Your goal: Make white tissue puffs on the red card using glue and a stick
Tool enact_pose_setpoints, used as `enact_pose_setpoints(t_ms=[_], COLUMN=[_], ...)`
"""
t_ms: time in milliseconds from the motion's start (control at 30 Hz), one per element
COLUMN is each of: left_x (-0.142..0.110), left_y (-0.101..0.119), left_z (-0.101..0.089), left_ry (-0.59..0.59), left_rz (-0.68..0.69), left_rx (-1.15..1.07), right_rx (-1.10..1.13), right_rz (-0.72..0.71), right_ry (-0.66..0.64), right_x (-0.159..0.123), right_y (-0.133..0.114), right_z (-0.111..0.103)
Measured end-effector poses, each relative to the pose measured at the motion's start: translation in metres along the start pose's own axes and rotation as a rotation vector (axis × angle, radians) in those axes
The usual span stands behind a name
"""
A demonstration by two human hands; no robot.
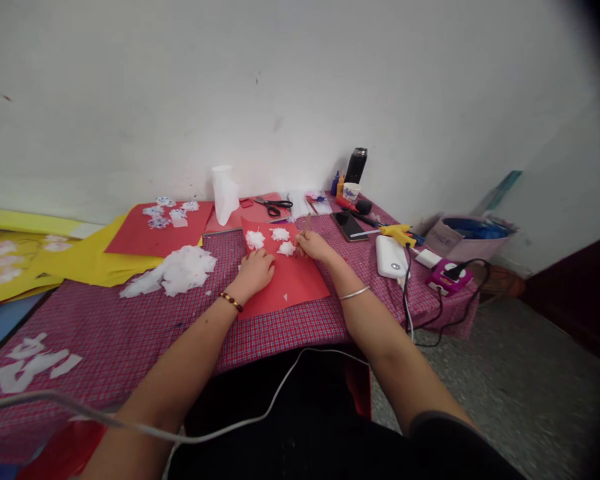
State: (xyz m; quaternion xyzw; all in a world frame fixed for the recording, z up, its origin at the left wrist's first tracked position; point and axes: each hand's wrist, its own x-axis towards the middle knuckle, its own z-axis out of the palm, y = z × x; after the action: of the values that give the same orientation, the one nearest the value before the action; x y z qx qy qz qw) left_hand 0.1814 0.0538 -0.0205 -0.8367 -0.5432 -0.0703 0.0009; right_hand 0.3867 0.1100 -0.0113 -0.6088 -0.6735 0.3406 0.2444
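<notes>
A sheet of red paper (300,285) lies before me, bearing three fluffy white paper tufts (281,234) near its far edge. My left hand (257,270) rests on the sheet's left side, fingers laid out just below the leftmost tuft (255,239). Pinched in my right hand (314,247) is a thin brown stick (307,225), held upright beside the right-hand tuft (286,249); whether its lower tip touches the tuft I cannot tell. A small white scrap (285,297) sits lower on the sheet.
Left of the sheet is a heap of torn white paper (183,270). Scissors (274,204) and a white roll (224,193) stand behind. To the right are a phone (349,226), a yellow glue gun (398,233), a white power bank (392,257) and a purple power strip (449,277) with cables.
</notes>
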Motion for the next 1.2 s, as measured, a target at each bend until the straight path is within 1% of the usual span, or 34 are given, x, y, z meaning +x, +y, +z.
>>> enact_pose_setpoints(t_ms=[200, 400, 533, 667, 867, 933, 1067, 1133, 1200], left_x=[0.0, -0.001, -0.001, -0.001, -0.001, -0.001, -0.002, -0.002, -0.002], left_y=[0.001, 0.002, 0.002, 0.002, 0.003, 0.003, 0.004, 0.005, 0.005], left_z=[-0.002, -0.002, -0.002, -0.003, -0.005, -0.005, -0.006, -0.006, -0.006], left_ry=[-0.004, 0.0, 0.002, -0.004, -0.021, -0.023, -0.02, -0.02, -0.02], left_rz=[0.005, 0.0, 0.004, 0.008, 0.003, 0.003, 0.004, 0.001, 0.0], left_rx=[0.003, 0.008, 0.002, -0.002, 0.002, 0.004, 0.01, 0.014, 0.015], right_rx=[0.023, 0.039, 0.038, 0.038, 0.068, 0.078, 0.063, 0.035, 0.002], right_rz=[-0.008, -0.031, -0.064, -0.105, -0.19, -0.235, -0.317, -0.337, -0.34], right_ry=[0.036, 0.167, 0.219, 0.274, 0.416, 0.406, 0.297, 0.246, 0.22], right_x=[0.005, 0.006, 0.005, 0.003, -0.002, -0.005, -0.014, -0.017, -0.019], right_y=[0.006, 0.01, 0.008, 0.007, 0.0, -0.005, -0.017, -0.022, -0.023], right_z=[-0.001, -0.008, -0.009, -0.009, -0.013, -0.009, 0.007, 0.013, 0.015])
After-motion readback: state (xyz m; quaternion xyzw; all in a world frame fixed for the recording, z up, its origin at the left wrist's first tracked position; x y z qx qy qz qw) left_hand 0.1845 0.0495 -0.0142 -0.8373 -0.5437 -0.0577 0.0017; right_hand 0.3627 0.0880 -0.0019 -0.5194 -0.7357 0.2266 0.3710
